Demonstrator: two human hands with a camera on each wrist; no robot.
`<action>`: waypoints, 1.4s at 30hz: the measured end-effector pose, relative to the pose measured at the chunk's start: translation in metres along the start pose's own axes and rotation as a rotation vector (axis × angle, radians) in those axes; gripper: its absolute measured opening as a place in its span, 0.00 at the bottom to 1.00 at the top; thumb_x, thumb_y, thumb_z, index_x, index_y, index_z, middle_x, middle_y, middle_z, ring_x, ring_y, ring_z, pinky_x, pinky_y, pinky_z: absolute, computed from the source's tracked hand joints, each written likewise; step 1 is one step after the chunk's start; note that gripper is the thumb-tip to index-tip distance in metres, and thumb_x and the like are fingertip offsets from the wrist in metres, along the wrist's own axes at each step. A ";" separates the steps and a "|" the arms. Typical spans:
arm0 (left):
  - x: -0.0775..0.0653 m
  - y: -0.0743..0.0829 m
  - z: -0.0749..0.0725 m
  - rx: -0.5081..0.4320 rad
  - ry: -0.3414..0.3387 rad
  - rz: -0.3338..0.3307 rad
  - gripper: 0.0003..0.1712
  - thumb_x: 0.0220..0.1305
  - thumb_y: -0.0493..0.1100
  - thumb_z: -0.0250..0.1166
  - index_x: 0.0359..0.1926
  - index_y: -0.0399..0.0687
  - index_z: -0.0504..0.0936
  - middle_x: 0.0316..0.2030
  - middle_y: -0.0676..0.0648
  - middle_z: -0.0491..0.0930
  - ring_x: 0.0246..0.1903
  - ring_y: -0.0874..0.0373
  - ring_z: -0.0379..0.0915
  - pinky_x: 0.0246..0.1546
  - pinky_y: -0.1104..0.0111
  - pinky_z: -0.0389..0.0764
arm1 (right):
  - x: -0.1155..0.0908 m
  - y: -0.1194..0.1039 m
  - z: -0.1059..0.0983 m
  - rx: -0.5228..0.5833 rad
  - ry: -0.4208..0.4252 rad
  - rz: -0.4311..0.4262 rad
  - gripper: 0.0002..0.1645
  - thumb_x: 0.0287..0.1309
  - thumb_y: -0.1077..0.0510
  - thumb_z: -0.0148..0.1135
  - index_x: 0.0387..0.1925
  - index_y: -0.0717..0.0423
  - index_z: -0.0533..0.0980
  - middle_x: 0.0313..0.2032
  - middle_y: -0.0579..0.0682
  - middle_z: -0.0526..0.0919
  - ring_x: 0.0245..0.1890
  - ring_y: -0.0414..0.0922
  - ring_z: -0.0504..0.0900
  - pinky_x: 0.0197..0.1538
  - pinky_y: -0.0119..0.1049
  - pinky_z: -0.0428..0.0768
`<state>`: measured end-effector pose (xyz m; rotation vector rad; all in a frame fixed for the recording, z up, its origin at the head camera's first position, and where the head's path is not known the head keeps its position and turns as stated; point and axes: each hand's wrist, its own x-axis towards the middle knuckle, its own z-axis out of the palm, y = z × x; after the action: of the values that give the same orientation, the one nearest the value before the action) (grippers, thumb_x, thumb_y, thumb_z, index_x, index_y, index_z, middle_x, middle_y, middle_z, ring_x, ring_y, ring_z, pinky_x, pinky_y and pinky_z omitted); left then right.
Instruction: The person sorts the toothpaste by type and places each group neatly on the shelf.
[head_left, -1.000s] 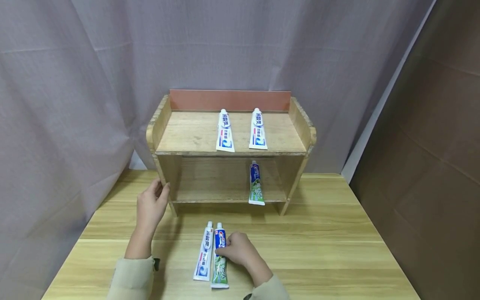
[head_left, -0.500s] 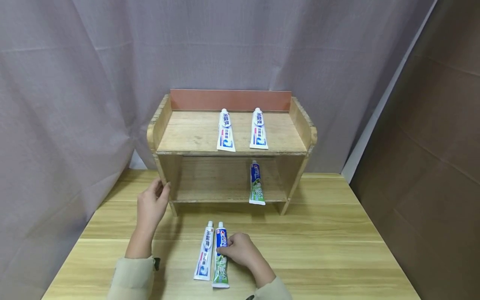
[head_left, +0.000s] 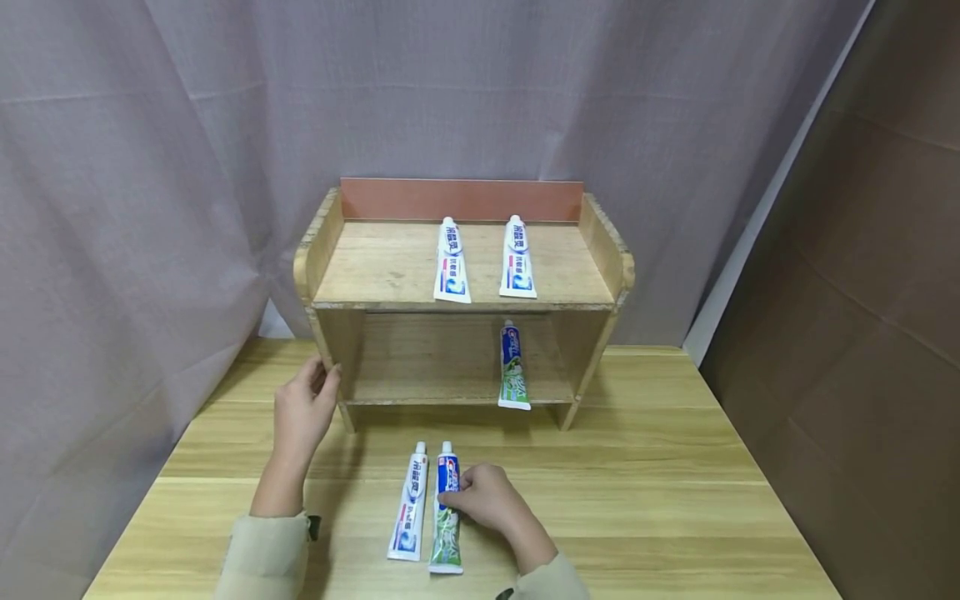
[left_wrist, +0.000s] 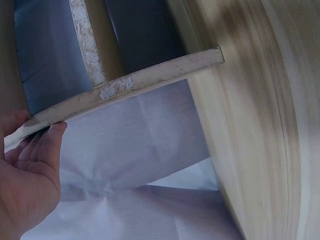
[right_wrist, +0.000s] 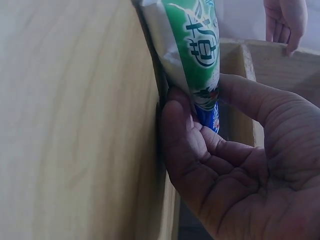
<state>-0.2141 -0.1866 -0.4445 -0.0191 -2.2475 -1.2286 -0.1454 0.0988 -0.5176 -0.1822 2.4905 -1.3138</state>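
Observation:
My right hand (head_left: 491, 500) pinches a blue and green toothpaste tube (head_left: 447, 533) near its middle, thumb on one side and curled fingers on the other, low at the table. Just left of it lies a white toothpaste tube (head_left: 408, 508), cap pointing away. My left hand (head_left: 303, 408) grips the left side panel of the wooden shelf (head_left: 457, 404); in the left wrist view the thumb and fingers (left_wrist: 47, 150) sit on either side of the panel's edge. The right wrist view shows the held tube (right_wrist: 200, 50) close up, its cap end hidden by the hand.
On the shelf's top board lie two white tubes, a left one (head_left: 452, 267) and a right one (head_left: 517, 262). Another blue and green tube (head_left: 513, 371) rests on the lower board, toward the right. Grey curtain (head_left: 450, 92) hangs behind the wooden table (head_left: 675, 500).
My right hand has shifted the blue and green tube slightly right, widening the gap to the white tube. The left hand stays on the shelf panel.

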 end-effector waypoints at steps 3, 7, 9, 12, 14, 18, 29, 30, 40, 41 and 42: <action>0.000 0.000 0.000 -0.001 0.003 0.001 0.15 0.70 0.41 0.64 0.53 0.39 0.83 0.48 0.35 0.85 0.46 0.42 0.85 0.46 0.59 0.87 | 0.000 0.001 -0.002 0.005 -0.003 -0.001 0.23 0.54 0.49 0.74 0.15 0.51 0.72 0.15 0.43 0.76 0.15 0.38 0.71 0.18 0.27 0.72; 0.000 0.000 0.000 -0.001 0.001 -0.001 0.15 0.70 0.41 0.64 0.54 0.39 0.83 0.48 0.35 0.85 0.46 0.42 0.85 0.46 0.59 0.87 | 0.000 0.000 -0.004 0.011 0.003 -0.006 0.23 0.54 0.49 0.75 0.15 0.52 0.72 0.16 0.45 0.79 0.17 0.40 0.75 0.20 0.30 0.77; 0.000 -0.001 0.000 -0.001 -0.001 -0.003 0.15 0.70 0.40 0.64 0.54 0.39 0.83 0.48 0.35 0.85 0.46 0.42 0.85 0.46 0.59 0.87 | -0.001 -0.001 -0.006 0.017 0.006 -0.008 0.23 0.54 0.49 0.75 0.16 0.53 0.72 0.17 0.46 0.79 0.18 0.42 0.77 0.21 0.32 0.79; -0.001 0.000 0.000 -0.005 -0.003 -0.003 0.15 0.70 0.40 0.64 0.54 0.39 0.83 0.48 0.35 0.85 0.46 0.42 0.85 0.46 0.59 0.87 | -0.001 -0.001 -0.007 0.022 0.009 -0.010 0.23 0.55 0.50 0.74 0.16 0.54 0.72 0.18 0.47 0.80 0.19 0.44 0.79 0.22 0.32 0.81; -0.001 0.000 0.000 -0.007 -0.002 0.001 0.15 0.70 0.40 0.64 0.54 0.39 0.83 0.47 0.35 0.85 0.46 0.42 0.85 0.46 0.60 0.87 | -0.001 -0.001 -0.007 0.023 0.011 -0.011 0.23 0.55 0.50 0.74 0.16 0.55 0.72 0.19 0.47 0.81 0.20 0.45 0.80 0.22 0.32 0.81; -0.001 0.000 0.000 -0.006 0.005 0.015 0.14 0.70 0.39 0.64 0.53 0.38 0.83 0.47 0.35 0.85 0.45 0.42 0.85 0.45 0.60 0.87 | -0.002 -0.002 -0.008 0.030 0.013 -0.014 0.23 0.55 0.50 0.74 0.16 0.56 0.73 0.19 0.47 0.81 0.20 0.46 0.80 0.22 0.33 0.81; -0.001 0.000 0.000 -0.005 0.007 0.022 0.14 0.70 0.39 0.64 0.52 0.37 0.83 0.46 0.35 0.85 0.45 0.42 0.85 0.45 0.60 0.87 | -0.005 -0.006 -0.015 0.037 0.009 -0.009 0.20 0.53 0.50 0.75 0.20 0.57 0.76 0.20 0.49 0.81 0.20 0.45 0.79 0.22 0.32 0.80; 0.000 0.000 0.000 -0.006 0.007 0.021 0.13 0.70 0.39 0.64 0.52 0.37 0.83 0.46 0.35 0.85 0.45 0.42 0.85 0.45 0.60 0.87 | -0.005 -0.006 -0.016 0.039 0.009 -0.008 0.20 0.54 0.49 0.75 0.21 0.57 0.77 0.20 0.49 0.81 0.20 0.44 0.79 0.22 0.32 0.79; 0.000 -0.002 0.001 -0.006 0.007 0.012 0.14 0.70 0.38 0.63 0.52 0.36 0.82 0.46 0.34 0.85 0.45 0.40 0.85 0.46 0.58 0.87 | -0.005 -0.011 -0.024 0.042 0.021 -0.020 0.19 0.52 0.49 0.76 0.22 0.57 0.78 0.19 0.47 0.80 0.19 0.42 0.77 0.22 0.30 0.78; 0.000 -0.002 0.001 -0.006 0.007 0.010 0.14 0.70 0.38 0.63 0.53 0.36 0.82 0.46 0.34 0.85 0.45 0.40 0.85 0.46 0.59 0.87 | -0.005 -0.012 -0.025 0.043 0.021 -0.020 0.19 0.52 0.48 0.76 0.22 0.57 0.78 0.19 0.47 0.80 0.19 0.42 0.77 0.22 0.30 0.78; 0.000 -0.002 0.001 -0.007 0.006 0.010 0.14 0.70 0.38 0.63 0.53 0.36 0.82 0.46 0.34 0.85 0.45 0.40 0.85 0.45 0.59 0.87 | -0.005 -0.012 -0.025 0.044 0.021 -0.019 0.19 0.52 0.48 0.76 0.22 0.57 0.78 0.19 0.47 0.80 0.19 0.42 0.77 0.22 0.30 0.77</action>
<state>-0.2153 -0.1872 -0.4464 -0.0292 -2.2358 -1.2302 -0.1496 0.1126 -0.4936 -0.1830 2.4805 -1.3838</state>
